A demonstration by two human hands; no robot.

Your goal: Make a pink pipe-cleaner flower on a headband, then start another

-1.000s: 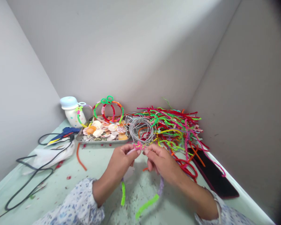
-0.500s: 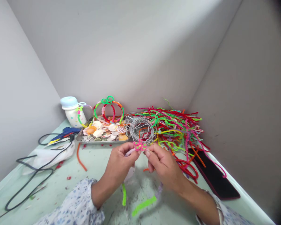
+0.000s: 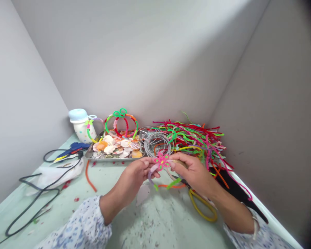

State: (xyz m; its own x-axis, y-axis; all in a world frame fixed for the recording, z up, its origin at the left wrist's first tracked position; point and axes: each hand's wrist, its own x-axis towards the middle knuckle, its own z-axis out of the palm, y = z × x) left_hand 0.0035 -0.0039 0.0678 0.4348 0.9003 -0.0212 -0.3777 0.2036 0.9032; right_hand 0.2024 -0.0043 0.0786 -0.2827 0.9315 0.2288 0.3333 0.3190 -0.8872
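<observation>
My left hand (image 3: 138,173) and my right hand (image 3: 193,171) meet over the pale green table (image 3: 155,224), both pinched on a headband wrapped in lilac and green pipe cleaner (image 3: 155,173). A pink pipe-cleaner flower (image 3: 162,160) with a green middle sits on top of the band, between my fingertips. The band now lies nearly edge-on, its green end (image 3: 173,183) poking out under my right hand. Scissors with yellow handles (image 3: 202,207) lie on the table under my right wrist.
A steel tray of seashells (image 3: 115,148) stands behind my hands, with decorated headbands (image 3: 121,121) propped at its back. Bare grey hoops (image 3: 157,142), a heap of coloured pipe cleaners (image 3: 194,141), a white jar (image 3: 81,125), a blue glue gun (image 3: 72,149) with black cable, and a dark phone (image 3: 238,193) lie around.
Both hands have lifted the band and tipped it away, so its hanging green ends swung up. The yellow-handled scissors, hidden before, now show under my right wrist.
</observation>
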